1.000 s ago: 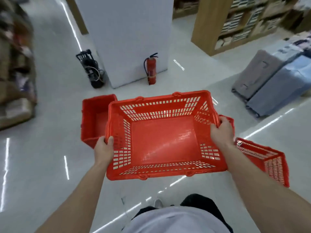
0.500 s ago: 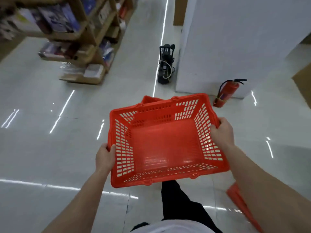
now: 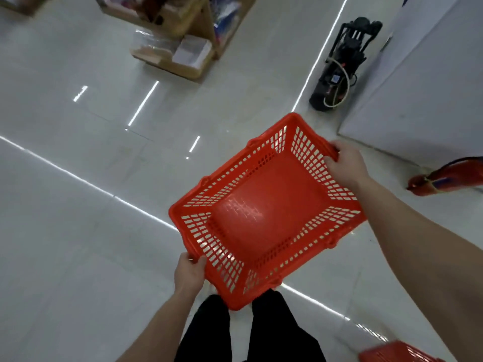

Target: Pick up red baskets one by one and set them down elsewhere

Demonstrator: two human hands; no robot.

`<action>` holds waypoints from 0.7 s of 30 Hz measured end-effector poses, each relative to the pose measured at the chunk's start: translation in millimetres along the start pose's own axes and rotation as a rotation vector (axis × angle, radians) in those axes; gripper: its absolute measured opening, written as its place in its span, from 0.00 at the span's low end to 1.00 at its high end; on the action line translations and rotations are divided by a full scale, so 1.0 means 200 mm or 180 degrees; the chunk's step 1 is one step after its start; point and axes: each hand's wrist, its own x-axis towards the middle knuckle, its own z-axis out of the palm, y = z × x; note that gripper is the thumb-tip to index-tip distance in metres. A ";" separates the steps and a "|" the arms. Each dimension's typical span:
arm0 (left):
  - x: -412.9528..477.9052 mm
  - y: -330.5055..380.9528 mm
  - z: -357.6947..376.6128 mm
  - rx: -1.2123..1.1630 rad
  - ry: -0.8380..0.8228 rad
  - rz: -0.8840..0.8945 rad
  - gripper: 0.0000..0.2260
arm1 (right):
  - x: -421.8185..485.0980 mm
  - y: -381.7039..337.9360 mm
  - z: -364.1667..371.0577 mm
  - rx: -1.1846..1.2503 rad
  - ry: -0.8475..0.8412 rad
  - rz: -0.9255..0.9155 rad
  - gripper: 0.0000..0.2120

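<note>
I carry an empty red plastic shopping basket in front of me, above a glossy white floor. It sits turned at an angle, one corner pointing away. My left hand grips the rim of its near short side, thumb over the edge. My right hand grips the rim of the far short side, fingers curled over it. Nothing lies inside the basket. My legs in black trousers show below it.
A white pillar stands at the upper right with a black machine beside it and a red fire extinguisher at its foot. A wooden shelf unit with goods is ahead. Another red basket is at the bottom right.
My view has swung left and the basket has rotated, so it now lies diagonal. The pillar and extinguisher moved to the right edge. Both hands kept their grip on the rim.
</note>
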 end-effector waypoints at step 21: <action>0.09 -0.04 0.40 -0.0408 -0.0792 -0.0678 0.09 | 0.48 0.32 0.45 -0.0079 -0.0601 0.0216 0.24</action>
